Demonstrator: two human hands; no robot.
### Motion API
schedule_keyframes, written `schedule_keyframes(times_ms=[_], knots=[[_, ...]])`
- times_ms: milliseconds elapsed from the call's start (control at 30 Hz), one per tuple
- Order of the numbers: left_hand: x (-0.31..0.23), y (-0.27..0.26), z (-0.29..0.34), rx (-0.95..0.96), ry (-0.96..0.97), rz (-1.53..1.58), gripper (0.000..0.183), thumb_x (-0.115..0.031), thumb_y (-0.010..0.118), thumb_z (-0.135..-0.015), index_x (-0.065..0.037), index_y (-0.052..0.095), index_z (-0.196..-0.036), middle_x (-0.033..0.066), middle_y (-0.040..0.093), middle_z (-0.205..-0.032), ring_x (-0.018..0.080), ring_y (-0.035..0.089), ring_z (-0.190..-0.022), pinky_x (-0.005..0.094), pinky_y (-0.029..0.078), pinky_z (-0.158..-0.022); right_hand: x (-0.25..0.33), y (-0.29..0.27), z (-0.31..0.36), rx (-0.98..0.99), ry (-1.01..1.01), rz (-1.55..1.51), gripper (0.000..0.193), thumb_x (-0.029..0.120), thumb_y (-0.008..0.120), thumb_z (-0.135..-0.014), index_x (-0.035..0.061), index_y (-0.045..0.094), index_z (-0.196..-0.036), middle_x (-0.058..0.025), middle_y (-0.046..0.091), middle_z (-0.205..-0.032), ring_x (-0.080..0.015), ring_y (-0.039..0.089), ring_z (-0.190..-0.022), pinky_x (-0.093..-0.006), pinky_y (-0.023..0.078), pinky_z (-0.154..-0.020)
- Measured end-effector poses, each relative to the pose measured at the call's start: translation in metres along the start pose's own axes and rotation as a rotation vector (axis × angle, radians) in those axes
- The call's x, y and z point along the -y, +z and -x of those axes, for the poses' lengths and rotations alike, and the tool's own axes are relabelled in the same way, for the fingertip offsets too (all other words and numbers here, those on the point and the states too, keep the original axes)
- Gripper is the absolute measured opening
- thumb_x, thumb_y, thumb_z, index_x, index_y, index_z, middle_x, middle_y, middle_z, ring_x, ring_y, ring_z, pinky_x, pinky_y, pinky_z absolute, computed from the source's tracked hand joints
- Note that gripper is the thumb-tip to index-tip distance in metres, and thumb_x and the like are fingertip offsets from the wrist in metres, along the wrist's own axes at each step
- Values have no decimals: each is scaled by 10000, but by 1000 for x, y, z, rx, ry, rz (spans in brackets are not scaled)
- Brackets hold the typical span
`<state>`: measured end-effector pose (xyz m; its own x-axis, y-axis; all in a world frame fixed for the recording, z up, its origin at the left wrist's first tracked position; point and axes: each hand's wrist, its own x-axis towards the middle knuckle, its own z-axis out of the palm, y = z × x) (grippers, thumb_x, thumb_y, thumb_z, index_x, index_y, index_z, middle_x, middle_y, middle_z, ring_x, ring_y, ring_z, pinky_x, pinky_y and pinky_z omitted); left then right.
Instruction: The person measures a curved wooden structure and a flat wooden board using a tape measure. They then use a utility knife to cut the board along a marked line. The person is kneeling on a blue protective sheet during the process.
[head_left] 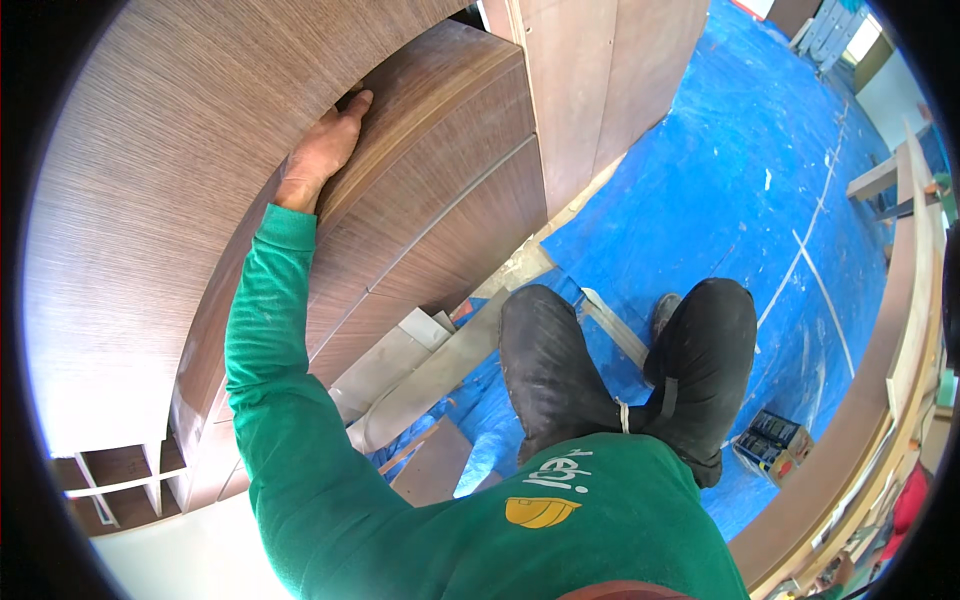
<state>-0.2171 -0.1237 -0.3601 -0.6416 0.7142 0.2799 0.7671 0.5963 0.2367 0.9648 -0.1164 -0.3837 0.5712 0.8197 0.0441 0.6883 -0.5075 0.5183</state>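
Observation:
My left hand (330, 150) reaches along the brown wood top (430, 75) of a low drawer cabinet, at the edge of a large wood-grain panel (200, 130). Its thumb lies straight along the panel's edge. The other fingers are hidden in the dark gap between panel and cabinet top, so I cannot see whether they grip anything. Below the top run wood-grain drawer fronts (440, 225) with a pale groove between them. At the lower right rim, a small hand shape beside a bit of green, seemingly my right hand (845, 573), is too small to read.
Blue sheeting (700, 180) covers the floor under my bent knees. Pale board strips (420, 385) lie along the cabinet's base. A tall wood panel (600, 80) stands at its far end. To the right are a small box of packets (772, 446) and a long curved board (850, 480).

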Motion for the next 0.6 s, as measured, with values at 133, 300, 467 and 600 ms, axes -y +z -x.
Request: schedule_keyframes(times_ms=[133, 300, 467, 600], knots=[[-4, 1, 1, 1, -30, 7, 544, -499, 587, -1006, -75, 679, -1334, 210, 633, -1409, 391, 574, -1310, 445, 410, -1139, -2, 3, -1, -7, -11, -8, 492, 372, 600, -984, -5, 674, -1291, -220, 681, -1285, -326, 657, -1177, -431, 494, -1046], [3, 4, -2, -41, 4, -1, 492, -476, 602, -1004, -100, 701, -1304, 197, 656, -1372, 373, 597, -1281, 431, 427, -1120, -6, 4, -2, -9, -18, -4, 472, 349, 586, -997, -2, 669, -1301, -219, 675, -1298, -323, 650, -1186, -432, 488, -1056], [2, 5, 0, -82, 41, 30, 413, -448, 627, -997, -146, 737, -1256, 175, 698, -1301, 349, 629, -1234, 411, 443, -1097, -9, 5, -4, -17, -23, -4, 452, 326, 573, -1011, 0, 663, -1311, -217, 669, -1311, -320, 644, -1195, -433, 482, -1067], [1, 5, 1, -76, 7, 76, 401, -444, 639, -989, -141, 748, -1228, 166, 700, -1294, 348, 621, -1235, 414, 433, -1101, -14, 5, -4, -23, -31, -9, 437, 307, 562, -1022, 2, 659, -1319, -215, 664, -1322, -318, 639, -1203, -433, 478, -1075]])
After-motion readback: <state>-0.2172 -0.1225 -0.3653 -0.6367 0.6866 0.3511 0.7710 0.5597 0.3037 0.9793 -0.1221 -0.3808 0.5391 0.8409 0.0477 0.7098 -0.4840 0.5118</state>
